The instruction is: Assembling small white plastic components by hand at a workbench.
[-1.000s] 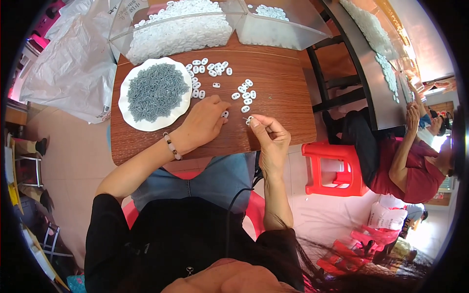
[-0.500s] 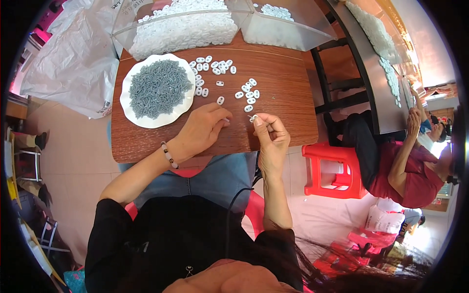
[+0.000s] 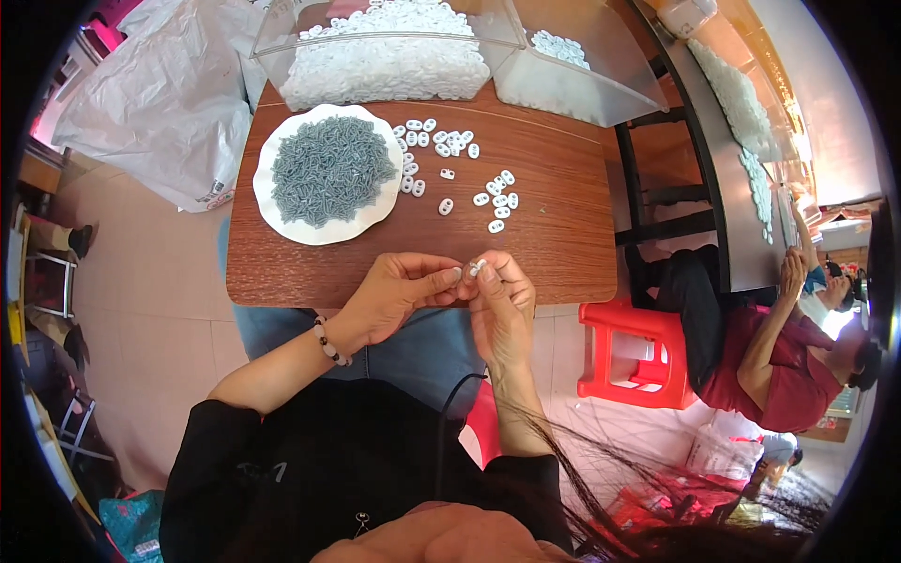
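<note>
My right hand (image 3: 504, 305) pinches a small white plastic piece (image 3: 478, 266) between thumb and forefinger. Beside it, my left hand (image 3: 404, 286) has thumb and fingertips pressed together; whatever is in that pinch is too small to make out. The fingertips of both hands nearly meet above the front edge of the brown wooden table (image 3: 310, 272). Farther back lie several loose white oval pieces with two holes, among them a single one (image 3: 446, 206) closest to my hands. A white wavy-rimmed plate (image 3: 269, 202) at the left bears a heap of small grey pins (image 3: 333, 169).
Two clear bins stand at the table's back: the left bin (image 3: 385, 70) heaped with white pieces, the right bin (image 3: 582, 89) holding fewer. A large white plastic bag (image 3: 160, 113) is at the left. At the right, a person in dark red sits near a red stool (image 3: 638, 357).
My left hand has left the tabletop and come toward me, up against my right hand. My right hand has drawn nearer with the white piece. The view has shifted slightly.
</note>
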Demonstrator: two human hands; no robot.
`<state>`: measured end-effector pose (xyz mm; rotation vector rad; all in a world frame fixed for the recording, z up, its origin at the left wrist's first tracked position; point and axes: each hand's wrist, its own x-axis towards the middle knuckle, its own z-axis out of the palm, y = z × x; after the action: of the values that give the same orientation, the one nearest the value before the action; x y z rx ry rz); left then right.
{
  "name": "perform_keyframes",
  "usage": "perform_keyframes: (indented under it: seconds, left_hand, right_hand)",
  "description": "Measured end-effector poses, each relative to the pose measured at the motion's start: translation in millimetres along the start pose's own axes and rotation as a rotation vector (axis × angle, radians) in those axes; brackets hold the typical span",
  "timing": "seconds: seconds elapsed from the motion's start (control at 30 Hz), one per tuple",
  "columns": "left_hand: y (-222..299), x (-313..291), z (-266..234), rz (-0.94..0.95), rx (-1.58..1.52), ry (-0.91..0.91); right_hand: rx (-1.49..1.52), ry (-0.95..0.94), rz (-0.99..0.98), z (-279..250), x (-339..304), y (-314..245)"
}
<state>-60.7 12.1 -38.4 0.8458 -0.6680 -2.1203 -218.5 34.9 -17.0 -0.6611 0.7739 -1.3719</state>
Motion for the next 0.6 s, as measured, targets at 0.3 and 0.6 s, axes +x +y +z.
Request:
perform_keyframes:
  seconds: [0.3,0.6]
  left_hand:
    - [3.6,-14.6,-6.5,-0.040,-0.062,-0.019]
    - [26.4,-26.9,-10.3,-0.046,-0.056,0.082]
  right_hand:
    - [-0.014,-0.017,0.023,9.4,-5.6,-1.9]
    - [-0.426,0.076,-0.105,13.6,-9.5,-11.5]
